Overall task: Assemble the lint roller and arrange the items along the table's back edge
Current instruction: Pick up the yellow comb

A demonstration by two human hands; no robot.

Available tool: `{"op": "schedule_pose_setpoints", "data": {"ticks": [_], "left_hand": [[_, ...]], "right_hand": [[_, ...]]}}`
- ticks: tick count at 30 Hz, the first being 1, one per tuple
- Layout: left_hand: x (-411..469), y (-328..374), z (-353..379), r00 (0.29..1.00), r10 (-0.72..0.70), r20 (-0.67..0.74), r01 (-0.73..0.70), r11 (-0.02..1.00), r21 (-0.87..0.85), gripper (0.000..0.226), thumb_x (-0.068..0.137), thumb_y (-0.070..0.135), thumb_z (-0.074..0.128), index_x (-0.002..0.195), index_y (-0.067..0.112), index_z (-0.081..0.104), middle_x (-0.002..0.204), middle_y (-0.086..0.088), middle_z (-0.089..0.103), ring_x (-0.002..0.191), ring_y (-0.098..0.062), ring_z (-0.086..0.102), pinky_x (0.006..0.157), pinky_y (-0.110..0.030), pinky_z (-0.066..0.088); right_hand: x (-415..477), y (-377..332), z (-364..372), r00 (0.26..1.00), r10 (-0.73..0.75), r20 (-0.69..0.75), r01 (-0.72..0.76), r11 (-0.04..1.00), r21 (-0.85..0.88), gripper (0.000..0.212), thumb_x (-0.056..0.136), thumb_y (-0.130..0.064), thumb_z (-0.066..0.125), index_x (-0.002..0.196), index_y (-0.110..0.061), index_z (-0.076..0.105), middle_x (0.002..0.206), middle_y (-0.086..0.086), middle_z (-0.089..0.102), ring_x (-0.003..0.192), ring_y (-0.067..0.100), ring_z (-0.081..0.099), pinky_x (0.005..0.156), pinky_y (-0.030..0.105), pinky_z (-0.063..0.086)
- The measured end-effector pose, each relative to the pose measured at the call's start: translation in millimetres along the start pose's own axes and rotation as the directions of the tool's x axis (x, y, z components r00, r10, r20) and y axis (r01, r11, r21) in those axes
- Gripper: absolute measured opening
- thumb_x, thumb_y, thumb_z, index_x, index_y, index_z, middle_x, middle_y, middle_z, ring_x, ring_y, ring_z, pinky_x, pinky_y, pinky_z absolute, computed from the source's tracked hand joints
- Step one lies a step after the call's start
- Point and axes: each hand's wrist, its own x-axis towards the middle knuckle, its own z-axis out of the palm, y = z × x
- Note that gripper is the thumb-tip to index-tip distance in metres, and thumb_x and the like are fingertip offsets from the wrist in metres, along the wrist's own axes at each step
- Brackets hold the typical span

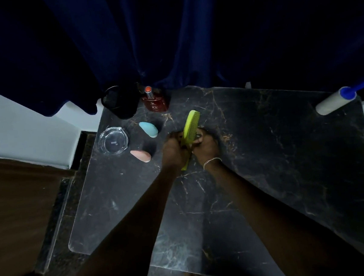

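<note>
Two forearms run up from the bottom edge and meet mid-table. Left hand (173,148) and right hand (206,146) sit side by side, both curled shut around one green comb (190,129). Comb is tilted, toothed end poking out toward 12 o'clock, thin handle tip sticking out below the hands toward 6. A dark thing sits under the right fingers beside the comb; can't tell what. Chain bracelet (211,161) on the right wrist.

Table (291,171) is dark marble with pale veins; a clear sheet covers the left part.

From the hands, at 9 o'clock: pink sponge (141,155) lying flat, near. At 10 o'clock: blue sponge (149,128), apart from the pink one. Further out at 9–10: glass ashtray (113,140) at the left edge of the table.

At 11 o'clock, back edge: red bottle (155,102) with an orange cap, upright. Just left of it, touching or nearly so, a black object (120,103), too dark to identify.

At 2 o'clock, well apart from everything: lint roller (336,100) at the far right corner, white roll on a blue handle, handle running off toward 2.

Blue curtain (167,39) hangs behind the back edge.
</note>
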Motion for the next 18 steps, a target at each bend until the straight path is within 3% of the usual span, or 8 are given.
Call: {"op": "schedule_pose_setpoints", "data": {"ticks": [5,8,12,18], "left_hand": [[4.3,-0.6,1.0,1.0,0.0,0.018,-0.001,1.0,0.019,0.039,0.093,0.014,0.069,0.13,0.006,0.063,0.127,-0.016,0.066,0.115,-0.03,0.064,0.086,-0.025,0.042],[4.7,0.7,0.7,0.998,-0.001,0.061,-0.005,0.995,0.102,0.038,0.095,0.013,0.066,0.13,0.0,0.061,0.128,-0.021,0.065,0.115,-0.034,0.063,0.091,-0.036,0.048],[-0.6,0.3,-2.7,0.995,0.011,0.095,-0.025,0.988,0.149,0.038,0.093,0.013,0.067,0.127,-0.002,0.06,0.134,-0.023,0.058,0.119,-0.035,0.06,0.094,-0.036,0.047],[-28.9,-1.2,-17.4,0.981,0.18,0.071,-0.189,0.968,0.162,0.037,0.094,0.015,0.065,0.128,0.003,0.063,0.136,-0.019,0.055,0.119,-0.034,0.057,0.102,-0.037,0.043]], "right_hand": [[3.1,-3.4,2.0,1.0,-0.004,0.025,0.005,1.0,-0.021,0.044,0.086,-0.005,0.058,0.129,-0.013,0.065,0.114,0.007,0.074,0.116,0.027,0.065,0.102,0.034,0.051],[-0.2,-5.7,1.3,0.999,-0.016,0.028,0.017,0.999,-0.044,0.042,0.085,-0.003,0.055,0.124,-0.013,0.067,0.108,0.009,0.076,0.111,0.029,0.067,0.098,0.032,0.052],[-6.8,-5.5,-1.2,0.999,-0.024,0.031,0.025,0.999,-0.034,0.04,0.084,-0.004,0.057,0.121,-0.014,0.067,0.105,0.006,0.076,0.108,0.026,0.068,0.096,0.028,0.052],[-32.3,1.1,-15.1,1.0,-0.009,0.019,0.008,0.999,0.045,0.052,0.085,-0.003,0.065,0.135,-0.015,0.059,0.119,0.009,0.07,0.119,0.027,0.062,0.108,0.041,0.048]]}}
